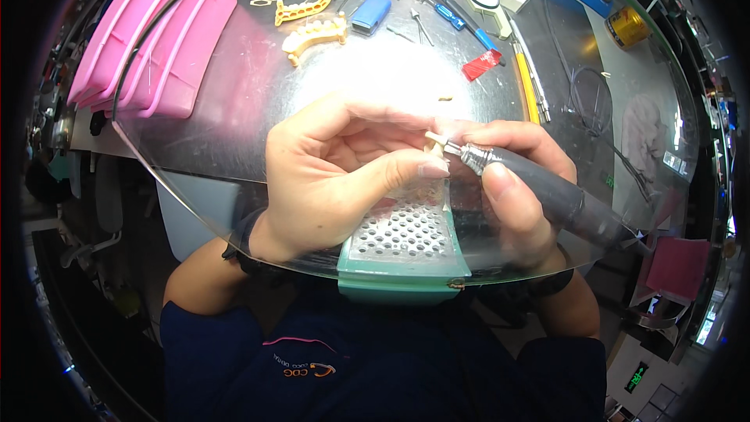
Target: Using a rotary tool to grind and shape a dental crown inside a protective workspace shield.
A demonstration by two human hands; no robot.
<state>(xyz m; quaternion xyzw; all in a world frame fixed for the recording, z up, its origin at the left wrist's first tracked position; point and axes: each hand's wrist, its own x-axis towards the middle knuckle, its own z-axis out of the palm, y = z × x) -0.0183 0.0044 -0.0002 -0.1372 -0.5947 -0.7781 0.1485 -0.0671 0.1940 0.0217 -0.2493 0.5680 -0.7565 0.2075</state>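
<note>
Between the thumb and fingers of my left hand [344, 168] is a small cream-coloured dental piece [432, 148], mostly hidden by the fingertips. My right hand [519, 187] is closed around a dark rotary handpiece [551, 191]. The handpiece has a shiny metal collar, and its pale narrow tip points left and meets the small piece. Both hands are close together, fingertips nearly touching. Just under them sits a green holder [402, 285] with a perforated metal plate [406, 234]. A curved transparent shield spans the view over the hands and bench.
Pink trays [168, 39] are stacked at the left. Across the bench lie yellow dental models [316, 35], a blue block [371, 14], red strips [481, 66], a dial gauge [484, 0] and several slim tools. A yellow can [627, 27] stands far right, near a cable.
</note>
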